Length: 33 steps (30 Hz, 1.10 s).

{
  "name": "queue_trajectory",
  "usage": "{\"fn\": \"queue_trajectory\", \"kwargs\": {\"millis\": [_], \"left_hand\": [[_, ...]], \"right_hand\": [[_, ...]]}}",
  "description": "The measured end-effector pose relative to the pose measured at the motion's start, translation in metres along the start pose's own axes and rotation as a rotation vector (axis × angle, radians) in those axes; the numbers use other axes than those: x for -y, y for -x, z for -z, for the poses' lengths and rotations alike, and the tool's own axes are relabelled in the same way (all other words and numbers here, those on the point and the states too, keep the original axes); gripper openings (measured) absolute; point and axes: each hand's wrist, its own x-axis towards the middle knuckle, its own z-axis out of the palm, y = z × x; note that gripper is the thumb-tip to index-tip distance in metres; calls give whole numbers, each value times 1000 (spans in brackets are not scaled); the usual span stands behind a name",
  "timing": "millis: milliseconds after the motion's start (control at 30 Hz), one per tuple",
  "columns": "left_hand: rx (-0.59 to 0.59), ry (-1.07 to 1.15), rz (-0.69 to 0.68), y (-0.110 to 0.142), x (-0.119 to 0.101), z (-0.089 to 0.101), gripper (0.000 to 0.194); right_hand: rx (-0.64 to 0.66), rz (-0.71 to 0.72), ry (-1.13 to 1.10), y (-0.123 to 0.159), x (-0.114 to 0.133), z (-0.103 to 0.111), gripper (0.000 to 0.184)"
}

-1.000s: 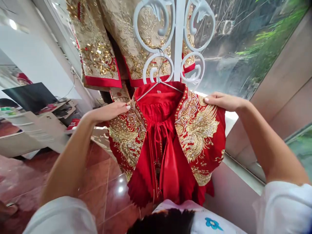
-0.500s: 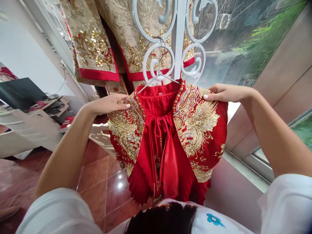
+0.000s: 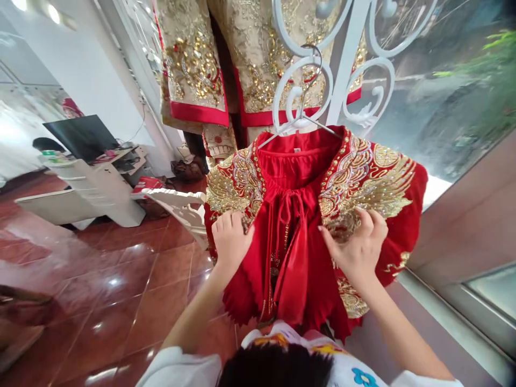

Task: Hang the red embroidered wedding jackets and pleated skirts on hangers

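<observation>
A red jacket (image 3: 411,188) with gold and silver embroidery hangs by its collar from a thin metal hanger (image 3: 303,112). Beneath its parted fronts is a red gathered garment (image 3: 296,161) with a bow and a long red sash (image 3: 294,274). My left hand (image 3: 231,242) is curled at the front edge of the left panel, the fabric between thumb and fingers. Against the right panel rests my right hand (image 3: 360,247), its thumb near the edge and spread from the bent fingers.
The hanger hooks onto a white scrollwork metal rack (image 3: 342,64). Behind it hang gold-sequined garments (image 3: 197,70) with red hems. Glass (image 3: 427,86) is on the right. At left stand a white desk (image 3: 86,183) with a dark monitor (image 3: 83,137) and a carved white chair (image 3: 177,207).
Both my hands have left the jacket's shoulders and moved down and inward to its front edges. The view has shifted left, so the jacket appears farther right.
</observation>
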Motion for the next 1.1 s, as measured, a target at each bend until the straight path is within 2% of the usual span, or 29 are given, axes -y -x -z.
{"fn": "queue_trajectory", "kwargs": {"millis": [33,67,133,200,267,333,400,467,500,633,700,767,867,967,1000,1033,1100], "left_hand": [[100,29,-26,3,3,4,21],[174,74,-70,2,7,11,22],[225,176,-181,-3,7,34,31],[162,260,-295,-9,-8,55,40],[111,304,-409,-15,-36,62,46],[180,291,-450,-19,-68,53,45],[352,208,-376,-21,-94,37,35],[481,151,-299,-20,-107,27,31],[508,155,-300,-18,-109,28,31],[539,274,-444,-9,-107,40,28],[620,263,-419,-8,-105,34,25],[659,198,-328,-9,-103,20,28],[594,138,-278,-11,-99,11,33],[531,217,-330,-19,-79,32,42],[448,280,-332,-26,-66,42,45],[327,343,-321,-38,-51,51,45],[-96,403,-251,-70,-15,59,35]], "right_hand": [[63,-1,-22,5,-1,-5,43],[114,20,-55,7,-3,-10,26],[178,94,-146,3,-9,-15,3],[199,147,-287,-4,-10,-15,14],[226,170,-453,-9,-5,-13,21],[268,169,-532,-13,1,-13,23],[304,168,-506,-17,5,-12,23],[344,168,-487,-24,7,-7,24],[360,172,-507,-30,9,-2,24],[412,280,-688,-50,25,12,23],[489,300,-691,-47,31,2,21],[568,246,-648,-33,32,-18,19],[585,185,-595,-8,28,-35,20],[524,277,-498,-7,18,-13,29],[440,286,-468,-16,11,0,29],[301,256,-446,-27,0,13,26],[-53,83,-428,-57,-33,33,12]]}}
